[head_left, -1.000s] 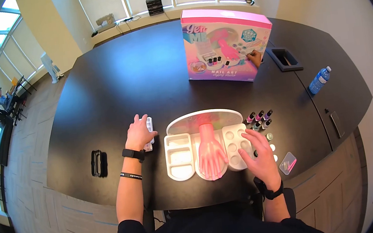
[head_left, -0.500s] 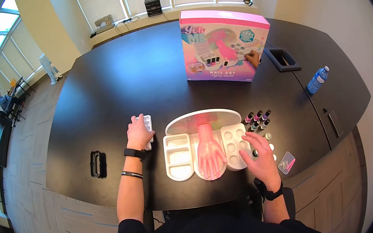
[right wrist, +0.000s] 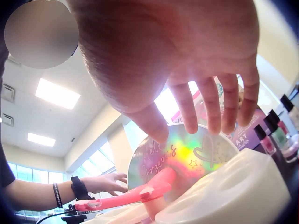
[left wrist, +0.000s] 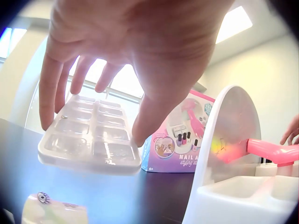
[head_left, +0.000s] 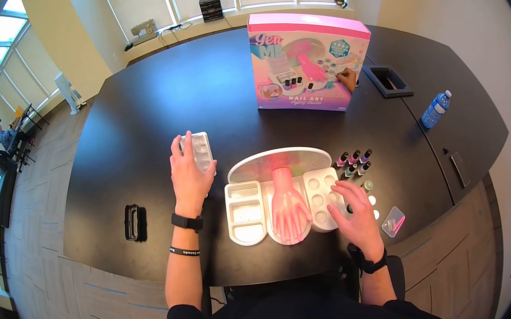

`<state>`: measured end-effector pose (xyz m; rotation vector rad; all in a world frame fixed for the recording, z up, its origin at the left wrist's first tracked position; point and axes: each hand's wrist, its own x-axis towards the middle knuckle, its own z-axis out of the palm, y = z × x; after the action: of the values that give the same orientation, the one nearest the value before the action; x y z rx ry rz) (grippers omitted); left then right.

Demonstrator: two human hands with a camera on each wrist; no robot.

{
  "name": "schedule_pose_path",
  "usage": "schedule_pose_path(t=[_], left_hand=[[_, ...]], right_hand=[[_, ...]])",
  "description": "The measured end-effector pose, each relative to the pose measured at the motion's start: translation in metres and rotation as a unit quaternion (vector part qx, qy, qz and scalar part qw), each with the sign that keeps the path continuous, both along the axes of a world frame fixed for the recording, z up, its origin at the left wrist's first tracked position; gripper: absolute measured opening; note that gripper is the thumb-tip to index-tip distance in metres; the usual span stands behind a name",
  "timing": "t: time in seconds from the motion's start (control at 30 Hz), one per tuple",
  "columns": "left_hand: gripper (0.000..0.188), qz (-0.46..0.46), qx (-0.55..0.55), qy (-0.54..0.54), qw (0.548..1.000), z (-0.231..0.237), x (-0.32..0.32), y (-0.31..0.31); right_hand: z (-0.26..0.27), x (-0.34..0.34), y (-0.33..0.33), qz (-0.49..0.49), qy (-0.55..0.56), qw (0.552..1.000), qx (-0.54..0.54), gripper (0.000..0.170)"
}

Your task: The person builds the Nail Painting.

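My left hand (head_left: 188, 174) grips a clear plastic tray with small compartments (head_left: 202, 150), left of the nail art station. In the left wrist view the tray (left wrist: 88, 135) is raised over the table, fingers along one long side and thumb at the other. My right hand (head_left: 358, 214) hovers with spread, relaxed fingers beside the station's round-welled palette (head_left: 318, 203) and holds nothing. The pink model hand (head_left: 287, 210) lies palm down at the station's middle, before a shiny backboard (right wrist: 196, 149). At its left is a white three-part tray (head_left: 248, 242).
Several nail polish bottles (head_left: 354, 160) stand right of the station, with small round pots (head_left: 372, 200) and a clear case with a pink tool (head_left: 394, 222) nearer me. Behind stands the product box (head_left: 311, 63). A water bottle (head_left: 436, 110) is far right; a black frame-like object (head_left: 135, 223) lies left.
My left hand has moved forward, away from me, carrying the compartment tray up from its former spot. The right hand stays about where it was.
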<state>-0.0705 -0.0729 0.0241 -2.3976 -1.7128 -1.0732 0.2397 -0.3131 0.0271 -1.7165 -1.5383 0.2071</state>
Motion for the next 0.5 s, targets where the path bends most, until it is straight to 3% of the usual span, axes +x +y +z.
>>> schedule_pose_path(t=[0.23,0.5], left_hand=[[0.095,-0.03,0.071,-0.067,0.995,0.016,0.006,-0.039],[0.093,-0.021,0.06,-0.12,0.991,0.016,0.025,-0.074]], right_hand=[[-0.001,0.002,-0.002,-0.003,0.007,1.0,-0.006,0.04],[-0.002,0.001,-0.003,0.001,0.006,1.0,-0.002,0.038]])
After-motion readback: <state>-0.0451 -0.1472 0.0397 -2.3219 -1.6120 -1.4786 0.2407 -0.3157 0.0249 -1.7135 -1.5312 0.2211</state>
